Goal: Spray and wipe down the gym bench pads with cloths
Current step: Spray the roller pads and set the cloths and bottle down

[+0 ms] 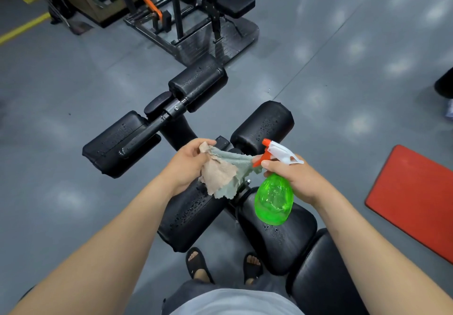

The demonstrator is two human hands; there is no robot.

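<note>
A droplet-beaded seat pad (277, 238) and near roller pad (191, 216) are seen below two bare hands. Two cloths (220, 178), one beige and one grey-green, are gripped in the left hand (188, 165). A green spray bottle (274, 202) is held by its neck in the right hand (296, 178), with a cloth corner reaching its orange trigger (259, 160). Farther off, the foot pads (117, 140) are wetted too, not yet wiped. It is judged that the cloth could be snagged at the trigger, or that spray could be left to run onto the floor (343, 81).
</note>
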